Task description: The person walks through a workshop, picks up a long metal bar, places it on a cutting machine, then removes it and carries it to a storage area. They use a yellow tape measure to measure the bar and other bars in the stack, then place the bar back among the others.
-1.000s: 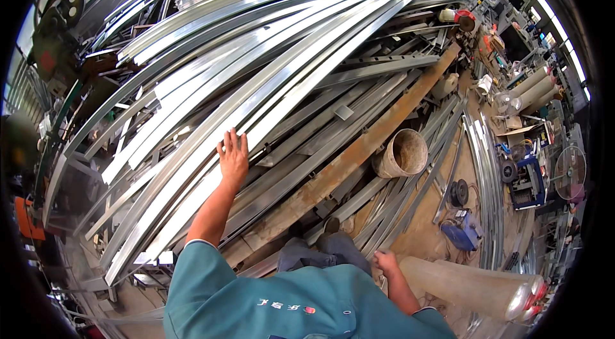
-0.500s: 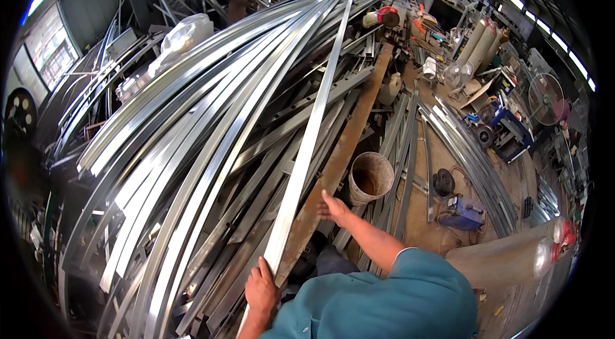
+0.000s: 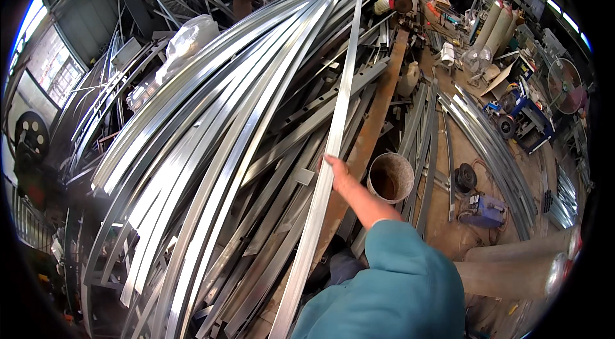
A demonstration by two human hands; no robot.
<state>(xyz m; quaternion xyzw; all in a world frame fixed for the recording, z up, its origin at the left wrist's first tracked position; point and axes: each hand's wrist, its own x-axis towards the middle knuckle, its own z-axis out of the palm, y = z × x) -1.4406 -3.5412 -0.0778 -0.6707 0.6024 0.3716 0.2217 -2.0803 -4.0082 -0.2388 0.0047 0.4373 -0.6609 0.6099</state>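
Observation:
A long, straight, silvery metal bar (image 3: pixel 341 112) runs from the far end of the pile down past the lower edge, close in front of me. My right hand (image 3: pixel 338 176) grips it about midway along, thumb at the right side and fingers partly hidden behind the bar. My left hand is out of view. Left of the bar, a large stack of shiny metal profiles (image 3: pixel 211 115) fans out toward me. Shorter, duller metal lengths (image 3: pixel 282 211) lie beneath it, and a rusty brown beam (image 3: pixel 375 124) runs along its right.
A dirty bucket (image 3: pixel 391 177) stands right of my forearm. Beyond it are loose metal lengths (image 3: pixel 416 147), a black spool (image 3: pixel 466 177), a blue machine (image 3: pixel 485 212) and more profiles (image 3: pixel 493 153). Gas cylinders (image 3: pixel 512 275) lie at the lower right; a fan (image 3: pixel 566 86) stands farther off.
My right hand has moved from beside the bar onto it and closed around it. My left hand, earlier on the bar's near part, has left the view. The view has shifted slightly.

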